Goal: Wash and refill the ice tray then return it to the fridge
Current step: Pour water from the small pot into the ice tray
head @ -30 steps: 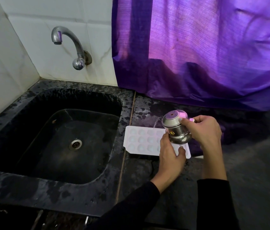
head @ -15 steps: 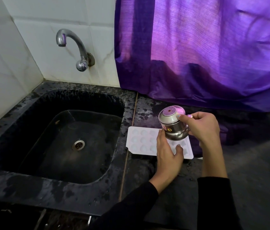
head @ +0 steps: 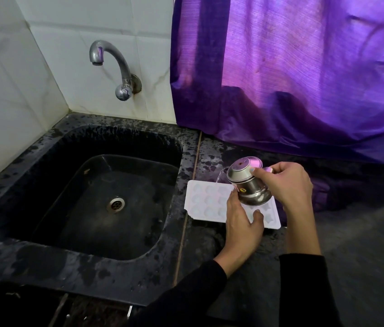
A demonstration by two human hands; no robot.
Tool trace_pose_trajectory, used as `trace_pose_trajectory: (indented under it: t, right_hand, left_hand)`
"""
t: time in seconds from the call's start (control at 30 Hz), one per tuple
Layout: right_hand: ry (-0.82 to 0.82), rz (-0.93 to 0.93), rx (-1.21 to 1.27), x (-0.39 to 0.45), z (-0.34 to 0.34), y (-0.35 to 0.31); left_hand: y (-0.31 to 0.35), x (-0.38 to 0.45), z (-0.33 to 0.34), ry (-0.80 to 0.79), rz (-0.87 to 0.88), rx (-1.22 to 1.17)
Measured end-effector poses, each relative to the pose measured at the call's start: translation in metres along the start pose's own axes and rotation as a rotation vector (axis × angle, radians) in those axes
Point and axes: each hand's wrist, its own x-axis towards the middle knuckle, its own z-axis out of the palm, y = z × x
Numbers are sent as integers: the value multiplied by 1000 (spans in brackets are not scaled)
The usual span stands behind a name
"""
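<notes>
A white ice tray (head: 206,199) with star-shaped cells lies flat on the black counter just right of the sink. My left hand (head: 241,224) rests on the tray's near edge, fingers over its middle and thumb on the right part. My right hand (head: 285,185) grips a small steel pot (head: 248,185) tilted steeply to the left over the tray. A thin stream of water (head: 219,179) falls from its rim onto the tray's far edge.
A deep black sink (head: 106,204) with a round drain fills the left. A steel tap (head: 113,64) juts from the white tiled wall, with no water running. A purple curtain (head: 304,74) hangs behind the wet counter (head: 209,244).
The pot has tipped further to the left and water now streams from its rim. My left hand stays on the tray. The camera has drifted slightly left.
</notes>
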Motion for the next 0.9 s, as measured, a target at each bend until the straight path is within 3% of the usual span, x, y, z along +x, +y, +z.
trace_pose_trajectory:
  t: [0.53,0.9]
  right_hand:
    - [2,8,-4,-6,2,-5]
    - [41,111,210,-5,0,-4]
  left_hand:
    - [-1,2,-1,29,1,-26]
    - [0,3,-4,75,65,1]
